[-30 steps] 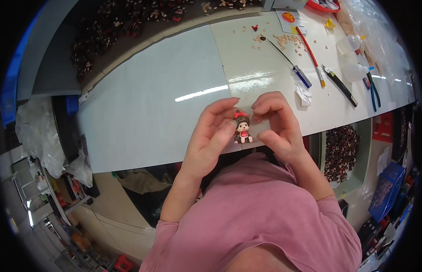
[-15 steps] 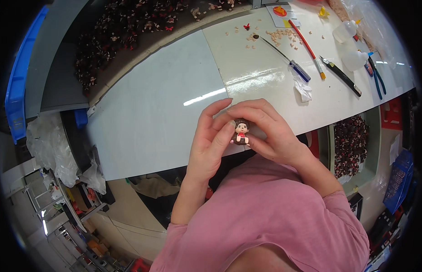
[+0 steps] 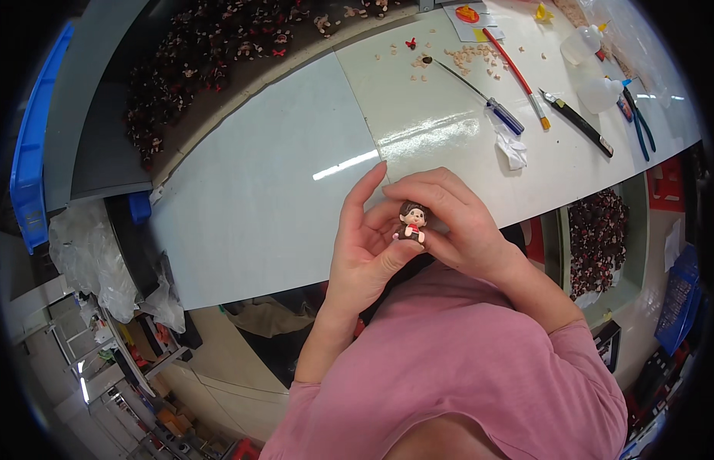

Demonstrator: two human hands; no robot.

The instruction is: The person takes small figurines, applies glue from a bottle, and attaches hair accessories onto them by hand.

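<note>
Brown-haired figurine [image 3: 411, 223], one, in two hands.

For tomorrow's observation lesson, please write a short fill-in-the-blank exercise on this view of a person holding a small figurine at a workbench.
1. Both hands, the left hand and the right hand, hold a small ____ with brown hair.
2. The person's sleeves are ____ in colour.
3. On the white table, the crumpled tissue lies right beside a tool with a ____ handle.
4. The bin at the far left is ____.

Missing words: figurine; pink; blue; blue
</note>
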